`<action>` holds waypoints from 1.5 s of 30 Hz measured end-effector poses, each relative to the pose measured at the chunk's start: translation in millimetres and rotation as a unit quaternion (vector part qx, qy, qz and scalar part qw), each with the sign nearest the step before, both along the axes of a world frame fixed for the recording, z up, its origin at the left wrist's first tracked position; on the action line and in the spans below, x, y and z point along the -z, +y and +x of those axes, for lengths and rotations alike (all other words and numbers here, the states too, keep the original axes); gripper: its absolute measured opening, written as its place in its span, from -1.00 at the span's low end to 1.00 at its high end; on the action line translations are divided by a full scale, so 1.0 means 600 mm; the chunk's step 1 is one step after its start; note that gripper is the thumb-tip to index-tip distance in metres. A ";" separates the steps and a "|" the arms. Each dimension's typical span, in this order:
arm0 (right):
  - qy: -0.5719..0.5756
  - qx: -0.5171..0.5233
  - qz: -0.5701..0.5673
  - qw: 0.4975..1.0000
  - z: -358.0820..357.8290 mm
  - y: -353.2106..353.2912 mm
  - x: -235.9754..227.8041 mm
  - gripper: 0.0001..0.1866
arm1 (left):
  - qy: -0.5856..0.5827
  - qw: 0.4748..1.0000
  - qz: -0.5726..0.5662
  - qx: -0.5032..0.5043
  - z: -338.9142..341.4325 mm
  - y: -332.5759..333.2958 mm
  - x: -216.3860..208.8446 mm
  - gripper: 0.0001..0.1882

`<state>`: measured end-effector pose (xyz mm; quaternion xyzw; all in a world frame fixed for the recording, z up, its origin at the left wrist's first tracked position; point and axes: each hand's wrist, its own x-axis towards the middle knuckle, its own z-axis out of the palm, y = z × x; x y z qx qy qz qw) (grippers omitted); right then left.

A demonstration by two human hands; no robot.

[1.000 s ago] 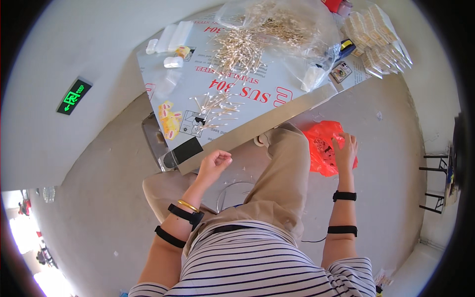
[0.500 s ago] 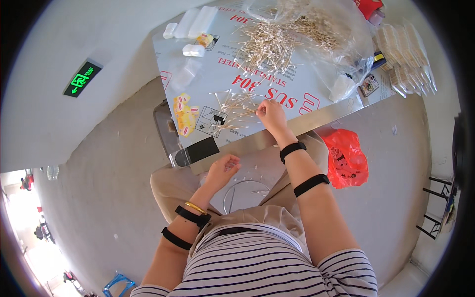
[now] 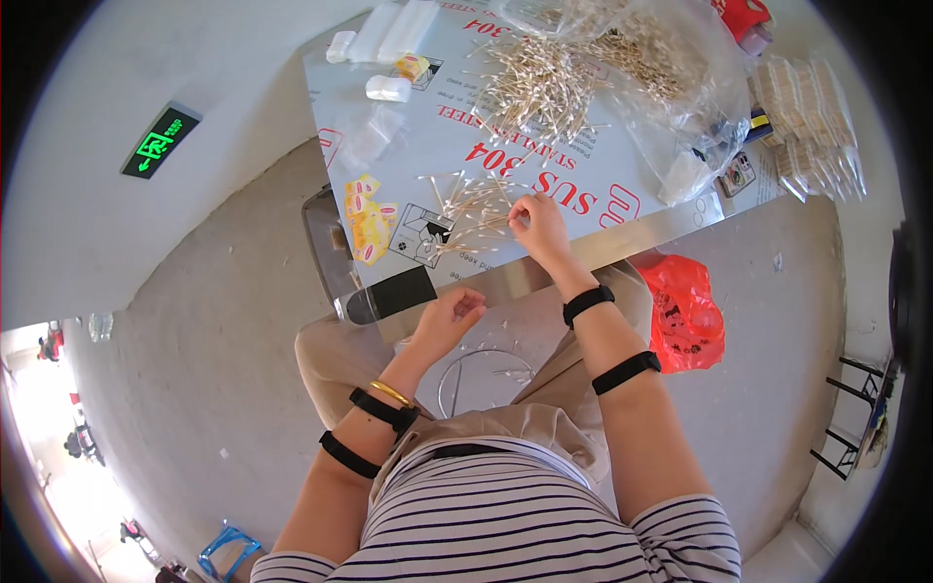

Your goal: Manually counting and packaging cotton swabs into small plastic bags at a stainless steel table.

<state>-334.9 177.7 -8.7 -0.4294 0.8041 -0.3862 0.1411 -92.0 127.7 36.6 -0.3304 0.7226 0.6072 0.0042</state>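
Note:
My right hand (image 3: 540, 229) is over the near part of the table, thumb and fingertips pinched at the end of a cotton swab at the edge of a small loose spread of cotton swabs (image 3: 476, 206). Just off the table's front edge is my left hand (image 3: 453, 315), its fingers curled in toward the thumb; what they hold, if anything, is hidden. A large heap of cotton swabs (image 3: 539, 87) lies farther back, spilling from a clear plastic bag (image 3: 671, 117). Yellow printed labels (image 3: 370, 222) lie left of the small spread.
White plastic tubs (image 3: 389, 89) and clear film lie at the back left. Packed swab bundles (image 3: 802, 117) stand at the back right. A black strip (image 3: 394, 295) lies on the near left corner. Below are a red plastic bag (image 3: 685, 316) and a wire-rimmed container (image 3: 481, 381) between my knees.
My left hand has risen slightly toward the table edge, and its fingers have curled in more. My right hand stays pinched beside the small swab spread. The whole view has shifted a little.

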 end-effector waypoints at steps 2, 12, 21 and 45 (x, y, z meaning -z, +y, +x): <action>-0.050 -0.007 -0.008 0.999 -0.010 0.002 -0.001 -0.87 | -0.003 1.000 -0.001 0.006 0.000 0.004 -0.002 -0.75; -0.249 0.111 -0.088 0.958 -0.051 0.144 -0.056 -0.86 | -0.004 0.999 -0.048 0.017 0.003 0.029 -0.007 -0.75; 0.243 0.291 0.144 0.914 -0.130 0.553 -0.087 -0.83 | 0.011 0.999 -0.035 0.016 0.010 0.043 0.013 -0.76; 0.062 -0.054 0.040 0.996 0.090 -0.030 -0.031 -0.81 | -0.074 0.918 -0.384 -0.072 -0.037 -0.112 0.038 -0.77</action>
